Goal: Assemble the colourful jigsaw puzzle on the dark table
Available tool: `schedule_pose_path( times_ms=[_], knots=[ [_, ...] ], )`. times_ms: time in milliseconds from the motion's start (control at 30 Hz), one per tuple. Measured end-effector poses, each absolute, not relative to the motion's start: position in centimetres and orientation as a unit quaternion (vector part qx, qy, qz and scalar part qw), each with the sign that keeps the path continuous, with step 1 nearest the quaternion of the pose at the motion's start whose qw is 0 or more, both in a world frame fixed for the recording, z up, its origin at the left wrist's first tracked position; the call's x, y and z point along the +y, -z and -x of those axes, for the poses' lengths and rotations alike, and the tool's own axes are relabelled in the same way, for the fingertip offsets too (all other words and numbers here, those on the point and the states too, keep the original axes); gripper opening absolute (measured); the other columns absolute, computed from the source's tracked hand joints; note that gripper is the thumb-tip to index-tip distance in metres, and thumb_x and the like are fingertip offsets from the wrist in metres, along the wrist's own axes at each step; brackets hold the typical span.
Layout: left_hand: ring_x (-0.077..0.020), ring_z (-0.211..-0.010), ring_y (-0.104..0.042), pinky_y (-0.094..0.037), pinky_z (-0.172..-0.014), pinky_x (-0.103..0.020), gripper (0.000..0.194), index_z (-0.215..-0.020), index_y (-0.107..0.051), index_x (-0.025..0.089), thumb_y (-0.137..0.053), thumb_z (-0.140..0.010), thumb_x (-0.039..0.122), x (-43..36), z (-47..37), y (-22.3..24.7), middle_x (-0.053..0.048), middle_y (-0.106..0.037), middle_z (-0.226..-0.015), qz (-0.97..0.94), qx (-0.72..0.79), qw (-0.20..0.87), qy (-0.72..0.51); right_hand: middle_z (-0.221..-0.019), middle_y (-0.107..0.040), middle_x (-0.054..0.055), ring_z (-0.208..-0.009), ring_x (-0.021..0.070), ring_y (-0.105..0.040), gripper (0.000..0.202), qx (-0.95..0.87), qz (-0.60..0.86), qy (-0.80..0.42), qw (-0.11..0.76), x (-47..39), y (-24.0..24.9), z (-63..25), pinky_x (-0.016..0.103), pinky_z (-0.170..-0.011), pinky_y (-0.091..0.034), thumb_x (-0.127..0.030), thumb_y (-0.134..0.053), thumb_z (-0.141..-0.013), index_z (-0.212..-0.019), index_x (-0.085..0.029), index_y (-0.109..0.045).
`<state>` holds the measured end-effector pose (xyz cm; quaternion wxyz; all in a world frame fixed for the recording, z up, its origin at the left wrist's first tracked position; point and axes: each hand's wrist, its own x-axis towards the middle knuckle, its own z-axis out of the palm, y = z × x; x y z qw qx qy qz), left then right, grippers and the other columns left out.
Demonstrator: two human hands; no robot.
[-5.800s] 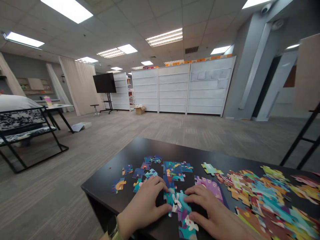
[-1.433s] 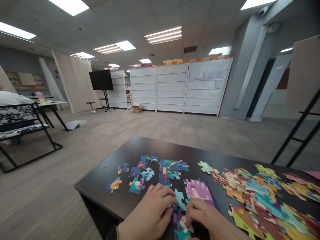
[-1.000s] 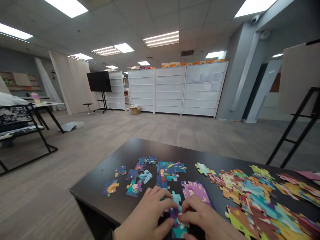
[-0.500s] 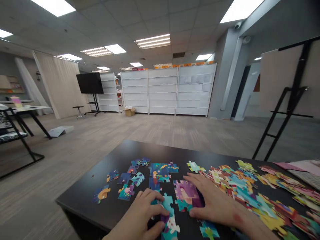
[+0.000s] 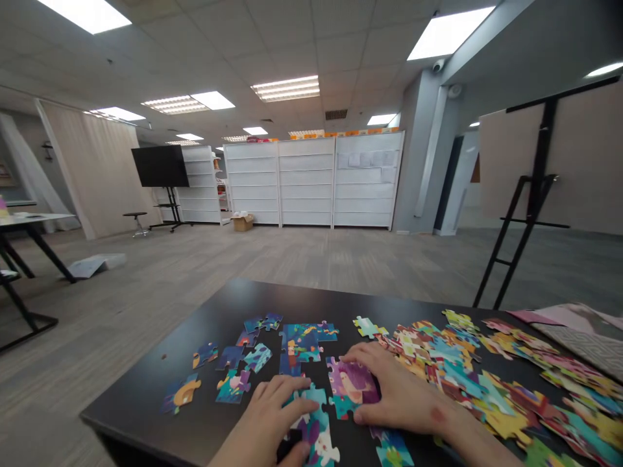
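Note:
My left hand (image 5: 275, 418) rests on a joined strip of teal jigsaw puzzle pieces (image 5: 321, 431) with a white animal on it, fingers apart and fingertips on its left side. My right hand (image 5: 396, 392) spans a purple-and-teal puzzle section (image 5: 348, 383), its fingers at the upper edge and its thumb at the lower right. A narrow gap separates this section from the teal strip. Just beyond lies a joined dark-blue section (image 5: 302, 344). Below my right hand is a blue piece with a green plant (image 5: 393, 449), partly cut off by the frame.
Several loose blue pieces (image 5: 233, 386) lie left on the black table (image 5: 195, 425). A large heap of mixed pieces (image 5: 452, 363) spreads along the right, with a light-green piece (image 5: 367, 327) at its left end. A keyboard (image 5: 584, 347) sits at the far right under pink-and-white sheets.
The camera view has turned slightly right. My left thumb and index finger are farther apart over the teal strip. My right hand stays at the purple section.

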<state>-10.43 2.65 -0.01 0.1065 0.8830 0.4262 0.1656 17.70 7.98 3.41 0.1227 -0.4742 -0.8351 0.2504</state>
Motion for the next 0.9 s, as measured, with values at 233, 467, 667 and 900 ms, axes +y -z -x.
schedule_pose_path(
  times_ms=[233, 467, 667, 900],
  knots=[
    [-0.0292, -0.127, -0.053, -0.044, -0.105, -0.044, 0.036, -0.122, -0.064, 0.031, -0.062, -0.087, 0.024, 2.1, 10.1, -1.1, -0.005, -0.059, -0.141, -0.876, 0.435, 0.127, -0.164, -0.133, -0.053, 0.009, -0.126, 0.0300, -0.046, 0.071, -0.846, 0.458, -0.232, 0.141, 8.0, -3.1, -17.6, 0.044, -0.111, -0.036, -0.036, -0.082, -0.061, -0.127, -0.021, -0.061],
    [-0.0282, -0.128, -0.051, -0.042, -0.106, -0.044, 0.037, -0.124, -0.063, 0.031, -0.061, -0.088, 0.023, 2.0, 10.0, -1.2, -0.005, -0.058, -0.141, -0.873, 0.440, 0.138, -0.159, -0.131, -0.051, 0.009, -0.126, 0.0289, -0.045, 0.069, -0.857, 0.433, -0.218, 0.173, 7.6, -2.9, -17.2, 0.043, -0.111, -0.037, -0.031, -0.080, -0.061, -0.127, -0.022, -0.060],
    [-0.0289, -0.129, -0.050, -0.041, -0.106, -0.045, 0.037, -0.124, -0.063, 0.030, -0.061, -0.087, 0.023, 2.0, 9.7, -1.6, -0.006, -0.057, -0.142, -0.868, 0.448, 0.155, -0.145, -0.130, -0.051, 0.007, -0.123, 0.0287, -0.046, 0.064, -0.856, 0.432, -0.230, 0.163, 7.4, -2.7, -16.9, 0.043, -0.109, -0.039, -0.036, -0.082, -0.062, -0.123, -0.026, -0.064],
    [-0.0294, -0.133, -0.047, -0.039, -0.108, -0.047, 0.047, -0.132, -0.057, 0.035, -0.059, -0.087, 0.020, 1.9, 9.6, -2.0, -0.003, -0.050, -0.150, -0.879, 0.440, 0.133, -0.127, -0.127, -0.051, 0.006, -0.122, 0.0275, -0.046, 0.057, -0.856, 0.433, -0.237, 0.151, 7.4, -3.0, -16.7, 0.042, -0.107, -0.040, -0.039, -0.082, -0.065, -0.120, -0.029, -0.067]
  ],
)
